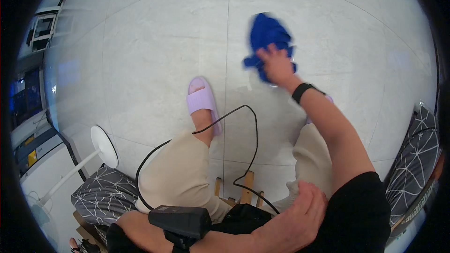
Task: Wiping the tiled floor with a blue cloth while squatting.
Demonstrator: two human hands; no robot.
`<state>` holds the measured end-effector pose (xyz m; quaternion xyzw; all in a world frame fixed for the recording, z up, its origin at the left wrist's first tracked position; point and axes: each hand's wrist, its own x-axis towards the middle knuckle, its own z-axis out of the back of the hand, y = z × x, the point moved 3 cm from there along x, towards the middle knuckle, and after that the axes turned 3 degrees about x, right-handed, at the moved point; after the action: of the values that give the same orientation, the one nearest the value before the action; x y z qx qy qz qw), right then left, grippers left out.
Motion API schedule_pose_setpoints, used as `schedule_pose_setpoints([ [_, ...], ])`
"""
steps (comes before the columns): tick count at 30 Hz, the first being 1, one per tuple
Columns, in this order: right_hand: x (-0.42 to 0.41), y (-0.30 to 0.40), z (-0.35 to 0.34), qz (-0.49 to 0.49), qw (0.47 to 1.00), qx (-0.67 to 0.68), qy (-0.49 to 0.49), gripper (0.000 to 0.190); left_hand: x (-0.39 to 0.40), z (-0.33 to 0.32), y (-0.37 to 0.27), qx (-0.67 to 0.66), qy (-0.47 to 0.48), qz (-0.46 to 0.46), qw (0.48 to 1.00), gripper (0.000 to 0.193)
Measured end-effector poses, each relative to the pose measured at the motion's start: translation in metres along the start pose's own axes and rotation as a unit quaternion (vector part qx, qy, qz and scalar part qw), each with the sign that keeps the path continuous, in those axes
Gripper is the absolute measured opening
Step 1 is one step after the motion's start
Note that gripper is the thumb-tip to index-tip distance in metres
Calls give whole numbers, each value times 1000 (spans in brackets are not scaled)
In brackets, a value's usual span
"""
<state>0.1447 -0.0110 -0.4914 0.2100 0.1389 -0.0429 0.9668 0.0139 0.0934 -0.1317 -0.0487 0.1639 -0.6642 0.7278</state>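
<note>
A crumpled blue cloth (269, 31) lies on the pale tiled floor (158, 52). On top of it rests my right hand (279, 66), slightly blurred, with its fingers spread over the fabric and a black band at the wrist. My left arm crosses my lap, and my left hand (304, 214) lies by my right thigh with its fingers together; its palm is hidden. A black box-shaped device (181, 219) is strapped to my left forearm. From around it a black cable (256, 130) loops over my left knee and between my legs.
My left foot wears a lilac slipper (202, 100); the right one is mostly behind my arm. Wooden legs (248, 186) show below me. A white round-based stand (103, 147) and grey patterned fabric (105, 193) are at left. More patterned fabric (415, 161) lines the right.
</note>
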Motion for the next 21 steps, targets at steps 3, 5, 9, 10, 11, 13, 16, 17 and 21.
schedule_pose_setpoints([
  [3, -41, 38, -34, 222, 972, -32, 68, 43, 5, 4, -1, 11, 11, -22, 1000, 30],
  [5, -57, 32, -38, 279, 956, -33, 83, 41, 6, 3, -1, 11, 11, -24, 1000, 31],
  [9, -62, -37, -5, 281, 957, -28, 61, 38, 9, 2, 0, -10, -1, -15, 1000, 31],
  [10, -61, -70, 6, 235, 971, -23, 46, 41, 10, 2, 0, -11, -2, -15, 1000, 31],
  [11, -63, -101, 18, 172, 985, -16, 2, 46, 10, 2, 0, -13, -1, -13, 1000, 30],
  [13, -79, -161, 36, 5, 996, -23, -88, 52, 7, 0, 2, -16, 1, -12, 1000, 29],
  [16, -102, -259, 36, -218, 965, -6, -143, 55, 3, -1, 6, -7, -11, -8, 1000, 27],
  [17, -106, -276, 35, -328, 935, 25, -134, 58, 2, -1, 6, -7, -10, -3, 1000, 27],
  [21, -79, -282, 24, -479, 869, 69, -103, 63, 3, 0, 5, -5, -2, 7, 1000, 25],
])
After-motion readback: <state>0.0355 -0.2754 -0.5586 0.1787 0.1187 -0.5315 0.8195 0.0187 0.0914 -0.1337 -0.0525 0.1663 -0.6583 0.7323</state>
